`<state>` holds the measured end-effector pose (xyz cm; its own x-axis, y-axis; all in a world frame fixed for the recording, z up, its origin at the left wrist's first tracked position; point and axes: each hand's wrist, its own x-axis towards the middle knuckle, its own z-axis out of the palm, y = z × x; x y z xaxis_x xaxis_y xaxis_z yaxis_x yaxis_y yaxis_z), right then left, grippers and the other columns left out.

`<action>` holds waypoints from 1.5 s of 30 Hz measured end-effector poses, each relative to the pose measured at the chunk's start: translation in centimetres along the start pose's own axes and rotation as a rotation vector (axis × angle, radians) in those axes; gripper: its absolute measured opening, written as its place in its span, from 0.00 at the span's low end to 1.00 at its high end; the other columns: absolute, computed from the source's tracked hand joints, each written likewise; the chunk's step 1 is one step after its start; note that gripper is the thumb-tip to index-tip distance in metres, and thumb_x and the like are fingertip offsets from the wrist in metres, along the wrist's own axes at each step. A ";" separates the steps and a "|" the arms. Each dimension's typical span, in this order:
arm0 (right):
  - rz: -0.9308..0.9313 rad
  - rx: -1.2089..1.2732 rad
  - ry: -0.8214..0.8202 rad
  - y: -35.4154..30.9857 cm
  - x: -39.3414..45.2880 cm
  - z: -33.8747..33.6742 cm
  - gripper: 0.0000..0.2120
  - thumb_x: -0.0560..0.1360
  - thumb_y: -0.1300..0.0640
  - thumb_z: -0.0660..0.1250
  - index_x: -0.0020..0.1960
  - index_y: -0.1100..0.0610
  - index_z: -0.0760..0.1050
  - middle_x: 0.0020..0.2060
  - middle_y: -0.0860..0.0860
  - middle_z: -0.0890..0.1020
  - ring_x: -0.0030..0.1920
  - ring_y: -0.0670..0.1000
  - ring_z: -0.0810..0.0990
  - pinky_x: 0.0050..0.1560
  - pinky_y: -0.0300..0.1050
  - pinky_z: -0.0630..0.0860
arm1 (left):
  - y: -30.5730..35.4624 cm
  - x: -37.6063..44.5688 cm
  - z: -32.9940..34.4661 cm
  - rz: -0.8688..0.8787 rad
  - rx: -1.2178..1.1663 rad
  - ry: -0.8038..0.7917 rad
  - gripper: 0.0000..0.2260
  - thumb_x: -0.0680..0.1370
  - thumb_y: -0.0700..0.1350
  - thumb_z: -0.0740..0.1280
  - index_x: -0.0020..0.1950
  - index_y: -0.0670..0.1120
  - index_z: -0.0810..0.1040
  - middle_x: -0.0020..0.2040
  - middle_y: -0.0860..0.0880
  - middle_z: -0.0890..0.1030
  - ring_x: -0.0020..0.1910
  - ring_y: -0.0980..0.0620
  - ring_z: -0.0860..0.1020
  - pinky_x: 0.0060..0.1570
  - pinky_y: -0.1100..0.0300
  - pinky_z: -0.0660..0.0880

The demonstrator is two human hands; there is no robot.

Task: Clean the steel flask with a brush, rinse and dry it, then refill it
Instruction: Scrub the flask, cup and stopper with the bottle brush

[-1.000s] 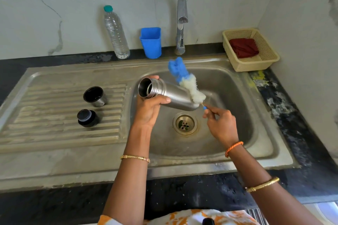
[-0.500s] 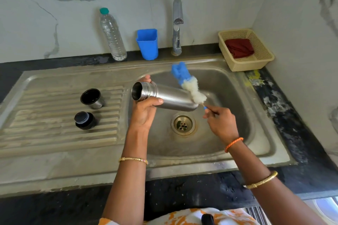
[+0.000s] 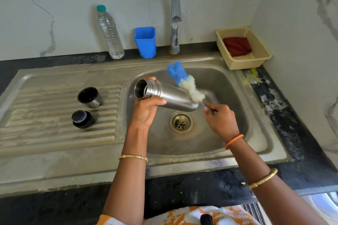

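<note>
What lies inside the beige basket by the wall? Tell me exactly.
A folded dark red cloth lies in the beige basket, covering much of its floor. Bare mesh shows in front of it; anything beneath the cloth is hidden.

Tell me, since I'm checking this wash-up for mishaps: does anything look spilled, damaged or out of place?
Nothing spilled or broken. The only blemish is yellow and pale staining on the dark counter right of the sink, below the basket. The flask, brush and both caps look normal.
</note>
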<state>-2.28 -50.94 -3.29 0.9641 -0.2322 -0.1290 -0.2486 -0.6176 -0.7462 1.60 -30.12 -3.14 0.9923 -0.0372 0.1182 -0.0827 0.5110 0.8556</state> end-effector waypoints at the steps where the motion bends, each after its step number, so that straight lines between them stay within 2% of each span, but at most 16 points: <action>1: -0.049 -0.005 0.002 -0.8 -0.2 0.3 0.11 0.77 0.55 0.63 0.56 0.52 0.81 0.48 0.53 0.84 0.53 0.56 0.80 0.53 0.46 0.75 | -0.1 -0.1 0.3 -0.010 0.032 0.001 0.26 0.53 0.36 0.71 0.50 0.49 0.76 0.45 0.54 0.77 0.47 0.54 0.74 0.45 0.61 0.73; 5: -0.154 0.044 -0.004 -2.3 -1.5 0.9 0.11 0.77 0.53 0.63 0.56 0.49 0.81 0.46 0.50 0.85 0.54 0.55 0.80 0.54 0.51 0.76 | 0.1 -0.2 0.4 -0.012 0.028 0.018 0.27 0.53 0.36 0.71 0.51 0.48 0.74 0.47 0.51 0.75 0.50 0.50 0.73 0.47 0.57 0.72; 10: 0.088 0.011 0.012 1.5 0.1 0.2 0.11 0.77 0.56 0.64 0.55 0.54 0.81 0.47 0.56 0.84 0.54 0.58 0.79 0.54 0.45 0.74 | 0.9 -0.3 -0.4 0.038 -0.001 -0.022 0.24 0.54 0.36 0.71 0.45 0.55 0.80 0.46 0.55 0.75 0.46 0.54 0.72 0.47 0.60 0.71; 12: 0.159 0.023 -0.011 2.7 0.8 0.0 0.09 0.77 0.57 0.64 0.51 0.55 0.83 0.39 0.51 0.84 0.46 0.54 0.80 0.46 0.41 0.73 | 1.0 -0.3 -0.5 0.040 -0.033 -0.059 0.23 0.54 0.35 0.71 0.45 0.55 0.81 0.45 0.54 0.76 0.46 0.54 0.72 0.47 0.60 0.71; 14: 0.250 0.170 -0.061 2.8 1.4 0.2 0.09 0.78 0.55 0.64 0.45 0.56 0.82 0.30 0.44 0.81 0.28 0.47 0.73 0.28 0.38 0.68 | 1.1 -0.1 -0.7 0.051 -0.042 -0.111 0.24 0.55 0.35 0.70 0.47 0.55 0.81 0.47 0.53 0.75 0.49 0.52 0.72 0.50 0.58 0.70; 16: 0.408 0.462 -0.140 2.2 1.8 0.3 0.13 0.78 0.47 0.63 0.49 0.57 0.79 0.34 0.49 0.83 0.19 0.44 0.62 0.19 0.33 0.58 | 1.3 0.1 -0.7 0.047 -0.051 -0.171 0.24 0.56 0.35 0.70 0.48 0.54 0.81 0.48 0.52 0.76 0.52 0.50 0.72 0.52 0.56 0.70; 20: 0.527 0.692 -0.440 0.8 2.5 -0.1 0.32 0.65 0.29 0.65 0.56 0.53 0.74 0.46 0.62 0.84 0.18 0.41 0.56 0.16 0.31 0.57 | 1.6 0.2 -0.6 0.031 -0.098 -0.250 0.25 0.56 0.35 0.69 0.50 0.52 0.82 0.51 0.52 0.78 0.54 0.48 0.74 0.54 0.56 0.73; 23: 0.574 0.833 -0.585 0.6 2.8 0.3 0.32 0.61 0.34 0.70 0.58 0.53 0.73 0.49 0.64 0.83 0.18 0.40 0.55 0.15 0.30 0.58 | 1.4 0.0 -0.6 0.030 -0.122 -0.282 0.25 0.56 0.35 0.71 0.50 0.53 0.82 0.51 0.53 0.79 0.56 0.48 0.74 0.57 0.54 0.73; 27: 0.579 1.052 -0.578 0.8 2.7 1.2 0.25 0.65 0.42 0.70 0.58 0.53 0.73 0.49 0.68 0.81 0.16 0.40 0.55 0.15 0.29 0.58 | 1.6 0.3 -1.6 0.046 -0.097 -0.338 0.31 0.59 0.41 0.80 0.61 0.52 0.78 0.56 0.49 0.76 0.60 0.46 0.72 0.64 0.48 0.68; 29: 0.543 1.099 -0.525 0.9 2.4 1.7 0.22 0.66 0.44 0.71 0.55 0.54 0.73 0.46 0.65 0.81 0.17 0.41 0.56 0.15 0.30 0.57 | 1.9 0.1 -1.0 -0.039 -0.128 -0.128 0.32 0.63 0.43 0.80 0.65 0.53 0.75 0.57 0.47 0.76 0.59 0.47 0.74 0.61 0.49 0.71; 33: 0.370 1.099 -0.338 0.7 2.1 2.4 0.18 0.65 0.49 0.75 0.48 0.51 0.69 0.36 0.50 0.71 0.19 0.42 0.57 0.16 0.33 0.55 | -0.1 -0.5 1.5 -0.241 -0.303 0.741 0.30 0.66 0.44 0.79 0.66 0.50 0.74 0.58 0.48 0.82 0.57 0.47 0.80 0.59 0.43 0.77; 34: 0.338 1.058 -0.305 0.7 1.8 2.5 0.17 0.66 0.50 0.75 0.49 0.51 0.70 0.36 0.49 0.71 0.20 0.42 0.57 0.16 0.33 0.55 | -0.5 -0.5 1.6 -0.239 -0.369 0.871 0.30 0.65 0.44 0.79 0.66 0.49 0.75 0.57 0.47 0.83 0.55 0.47 0.81 0.57 0.42 0.78; 36: 0.291 0.896 -0.248 0.6 1.1 2.4 0.15 0.70 0.49 0.73 0.54 0.50 0.73 0.38 0.50 0.75 0.20 0.43 0.58 0.17 0.34 0.57 | -0.7 -0.2 1.4 -0.197 -0.429 0.952 0.27 0.65 0.44 0.79 0.63 0.46 0.78 0.54 0.46 0.84 0.52 0.46 0.83 0.54 0.44 0.80; 40: 0.171 0.453 -0.079 1.4 0.4 2.0 0.10 0.79 0.50 0.63 0.56 0.52 0.78 0.37 0.47 0.82 0.20 0.41 0.68 0.22 0.34 0.63 | -0.1 0.9 1.4 -0.010 -0.305 0.933 0.20 0.66 0.40 0.76 0.56 0.41 0.80 0.45 0.47 0.82 0.45 0.48 0.81 0.47 0.51 0.79; 42: 0.082 0.234 -0.062 1.0 -0.2 2.1 0.11 0.79 0.55 0.62 0.57 0.54 0.80 0.38 0.47 0.83 0.33 0.37 0.78 0.33 0.33 0.69 | 0.1 1.3 1.6 0.059 -0.248 0.882 0.19 0.62 0.41 0.75 0.52 0.43 0.80 0.43 0.48 0.81 0.42 0.50 0.80 0.44 0.53 0.78; 45: -0.063 0.102 -0.023 -2.2 -2.2 2.9 0.12 0.78 0.57 0.63 0.59 0.52 0.80 0.49 0.54 0.85 0.54 0.52 0.81 0.50 0.39 0.71 | -0.3 1.8 2.1 0.063 -0.222 0.788 0.18 0.59 0.41 0.75 0.48 0.44 0.79 0.40 0.48 0.81 0.40 0.51 0.80 0.39 0.58 0.78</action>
<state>-3.59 -46.88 -3.29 0.9796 -0.1773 -0.0941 -0.1780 -0.5507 -0.8155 3.26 -32.11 -2.15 0.7666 0.5695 -0.2966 -0.2026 0.6529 0.7299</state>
